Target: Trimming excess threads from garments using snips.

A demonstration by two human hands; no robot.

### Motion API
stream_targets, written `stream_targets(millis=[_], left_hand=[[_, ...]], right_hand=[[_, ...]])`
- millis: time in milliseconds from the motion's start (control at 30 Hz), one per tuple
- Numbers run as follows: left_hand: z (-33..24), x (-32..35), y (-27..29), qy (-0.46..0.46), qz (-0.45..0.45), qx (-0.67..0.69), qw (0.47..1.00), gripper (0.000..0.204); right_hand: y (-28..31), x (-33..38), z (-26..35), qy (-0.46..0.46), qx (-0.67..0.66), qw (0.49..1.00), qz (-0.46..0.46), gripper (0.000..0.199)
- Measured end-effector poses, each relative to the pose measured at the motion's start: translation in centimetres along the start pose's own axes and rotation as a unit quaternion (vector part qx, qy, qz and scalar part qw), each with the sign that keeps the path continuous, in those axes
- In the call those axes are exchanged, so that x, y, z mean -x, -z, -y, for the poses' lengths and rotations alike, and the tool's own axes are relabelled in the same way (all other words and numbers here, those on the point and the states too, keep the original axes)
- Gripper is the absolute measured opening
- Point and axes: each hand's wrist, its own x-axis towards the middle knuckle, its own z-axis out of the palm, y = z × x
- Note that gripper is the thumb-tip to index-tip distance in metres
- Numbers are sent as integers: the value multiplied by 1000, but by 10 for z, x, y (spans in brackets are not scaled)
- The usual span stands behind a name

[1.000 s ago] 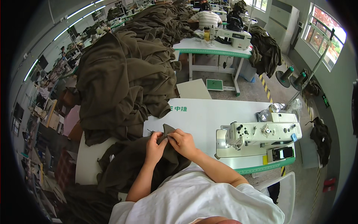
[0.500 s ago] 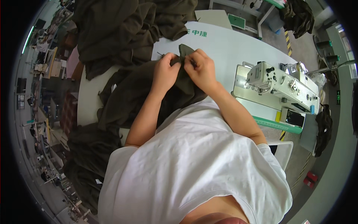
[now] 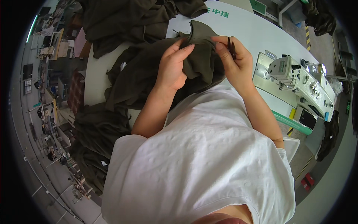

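Note:
A dark olive garment [image 3: 203, 61] lies bunched over the table in front of me, with a stiff edge standing up at its top. My left hand [image 3: 172, 67] is closed, pinching that garment between thumb and fingers just below the raised edge. My right hand [image 3: 236, 63] is closed round a small pair of dark thread snips [image 3: 232, 48], whose points stick up past the fingers. Its thumb and index finger meet at the garment's right border; whether they pinch cloth or a thread is too small to tell.
A sewing machine [image 3: 298, 78] stands right of my right forearm. More dark olive cloth [image 3: 126, 22] is heaped at the far left of the white table [image 3: 246, 28], and another pile [image 3: 99, 138] hangs by my left side. A green ruler strip [image 3: 289, 121] runs along the table's near edge.
My hands were close together at the raised edge and are now farther apart, the right one shifted rightward. The snips have come into view, and the cloth between the hands is spread wider.

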Motion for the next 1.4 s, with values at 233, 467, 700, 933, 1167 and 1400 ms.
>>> stream_targets(millis=[233,467,700,933,1167,1400], left_hand=[[-4,1,4,17,19,15,1000,29],[-1,-2,11,49,17,63,997,30],[4,-2,12,36,-1,34,999,31],[4,1,6,28,-13,31,999,33],[9,5,6,38,-13,7,999,33],[12,3,0,50,-19,20,998,34]], right_hand=[[-4,9,0,221,270,932,98,34],[-2,10,-5,211,240,940,119,38],[-4,11,-9,165,161,968,102,29],[-6,-1,-5,124,130,984,13,21],[-7,-7,-11,129,209,969,29,12],[-10,-2,-1,-128,-90,988,4,6]])
